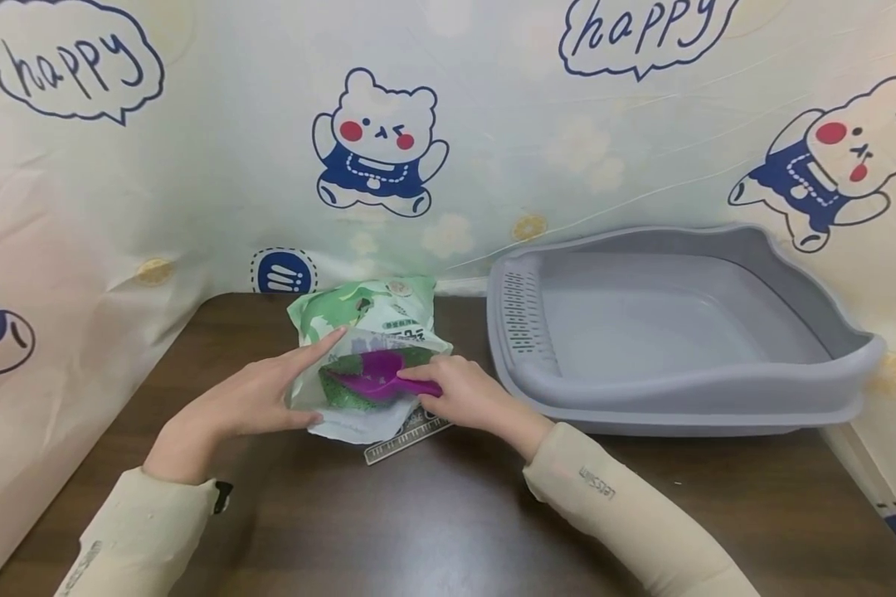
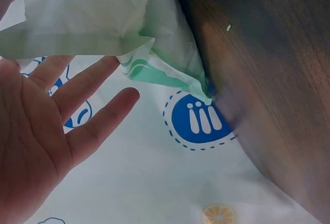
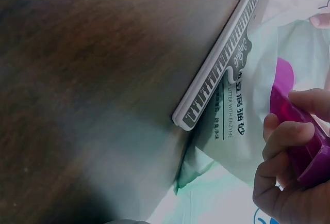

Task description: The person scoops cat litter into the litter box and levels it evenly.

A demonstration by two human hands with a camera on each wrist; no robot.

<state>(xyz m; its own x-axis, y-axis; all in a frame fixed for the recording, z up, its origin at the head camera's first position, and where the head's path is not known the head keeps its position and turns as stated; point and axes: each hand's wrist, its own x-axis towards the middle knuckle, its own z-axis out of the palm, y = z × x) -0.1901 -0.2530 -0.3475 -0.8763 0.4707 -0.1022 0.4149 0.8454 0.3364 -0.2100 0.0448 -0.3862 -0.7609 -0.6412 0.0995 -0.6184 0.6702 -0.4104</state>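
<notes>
A green and white bag of cat litter (image 1: 411,311) lies on the table, its mouth facing me and green granules (image 1: 347,394) showing inside. My right hand (image 1: 466,394) grips the handle of a purple scoop (image 1: 377,373), whose blade is in the bag's mouth. In the right wrist view, fingers curl round the scoop (image 3: 283,82). My left hand (image 1: 257,394) is at the bag's left side, fingers straight and spread, thumb by the lower edge of the opening. The left wrist view shows its fingertips against the bag's edge (image 2: 136,46).
A large grey litter tray (image 1: 687,394) with a slotted left side stands to the right. A clip with a piano-key pattern (image 1: 406,439) lies by the bag's front edge. Behind the brown table (image 1: 433,522) hangs a patterned cloth (image 1: 508,149).
</notes>
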